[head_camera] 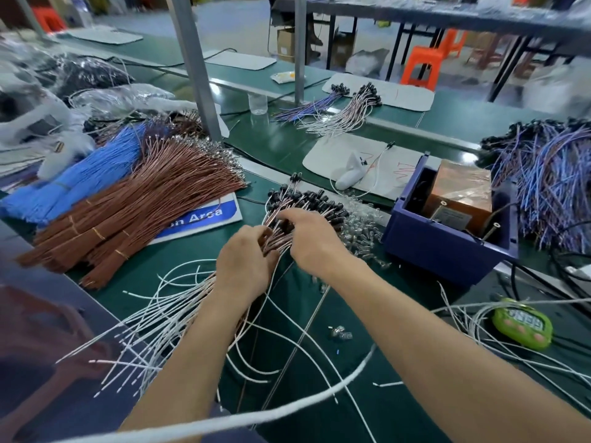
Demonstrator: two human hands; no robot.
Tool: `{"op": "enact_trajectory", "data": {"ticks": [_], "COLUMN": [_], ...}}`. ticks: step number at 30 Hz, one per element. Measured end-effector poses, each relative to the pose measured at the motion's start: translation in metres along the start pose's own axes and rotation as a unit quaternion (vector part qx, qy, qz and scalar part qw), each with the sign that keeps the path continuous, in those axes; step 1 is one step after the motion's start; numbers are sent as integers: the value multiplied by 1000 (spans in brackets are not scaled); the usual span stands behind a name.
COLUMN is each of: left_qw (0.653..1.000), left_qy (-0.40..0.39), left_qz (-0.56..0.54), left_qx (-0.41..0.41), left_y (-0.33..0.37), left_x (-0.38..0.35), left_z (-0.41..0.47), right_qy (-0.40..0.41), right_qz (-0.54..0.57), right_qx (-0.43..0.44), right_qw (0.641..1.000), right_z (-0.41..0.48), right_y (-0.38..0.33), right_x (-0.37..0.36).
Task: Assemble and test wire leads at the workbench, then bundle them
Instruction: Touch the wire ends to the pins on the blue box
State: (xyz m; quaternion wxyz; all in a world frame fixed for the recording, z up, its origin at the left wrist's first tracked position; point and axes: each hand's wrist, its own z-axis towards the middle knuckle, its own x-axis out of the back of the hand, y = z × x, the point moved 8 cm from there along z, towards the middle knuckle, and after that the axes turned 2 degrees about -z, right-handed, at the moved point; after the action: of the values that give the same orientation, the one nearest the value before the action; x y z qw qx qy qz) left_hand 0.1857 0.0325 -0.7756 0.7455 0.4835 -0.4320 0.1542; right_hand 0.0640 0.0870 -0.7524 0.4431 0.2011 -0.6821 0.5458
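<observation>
A bundle of white and brown wire leads with black caps at the far end lies across the green bench mat. My left hand grips the bundle around its middle, fingers curled over the wires. Just right of it, my right hand has its fingers curled into the leads right behind the black caps. The white tails fan out loose toward the bench's near left edge.
Tied brown wires and blue wires lie at the left. A blue bin holding a copper-coloured box stands at the right, a purple wire heap behind it. A green timer sits near right. Small clear parts lie beside the caps.
</observation>
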Motion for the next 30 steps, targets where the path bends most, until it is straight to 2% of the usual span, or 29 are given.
{"op": "enact_trajectory", "data": {"ticks": [2,4,8,10,12,14,16,19,21,23,26,28,30], "left_qw": [1000,1000,998,996,993,965,940,951,957,971,976,958,936], "left_qy": [12,23,68,81,51,-7,-44,-75,-102,-94,-65,-121,-205], "left_qz": [-9,-9,7,-22,-105,-254,-332,-300,-270,-217,-200,-252,-260], "left_qx": [-3,0,-11,1,34,64,70,23,-9,-35,-54,-67,-116], "left_y": [0,-3,-3,0,1,7,16,32,44,56,79,101,131], "left_x": [-1,1,12,22,28,33,45,68,76,78,71,56,39], "left_z": [5,5,-2,-6,-7,-7,-9,-10,-12,-12,-18,-27,-41], "right_qy": [-10,18,79,112,140,179,242,358,388,369,254,136,46], "right_qz": [-54,-94,-121,-113,-92,-89,-71,-32,-9,42,83,81,63], "right_qx": [49,77,106,117,112,113,129,124,78,22,-50,-97,-118], "right_qw": [997,992,984,980,979,973,959,925,918,928,962,983,990], "right_z": [8,12,10,5,-5,-21,-49,-106,-140,-166,-188,-200,-212], "right_y": [-6,-7,-15,-20,-24,-25,-22,-5,16,40,77,96,105], "right_x": [-7,-6,7,22,45,74,107,152,167,169,153,140,134]}}
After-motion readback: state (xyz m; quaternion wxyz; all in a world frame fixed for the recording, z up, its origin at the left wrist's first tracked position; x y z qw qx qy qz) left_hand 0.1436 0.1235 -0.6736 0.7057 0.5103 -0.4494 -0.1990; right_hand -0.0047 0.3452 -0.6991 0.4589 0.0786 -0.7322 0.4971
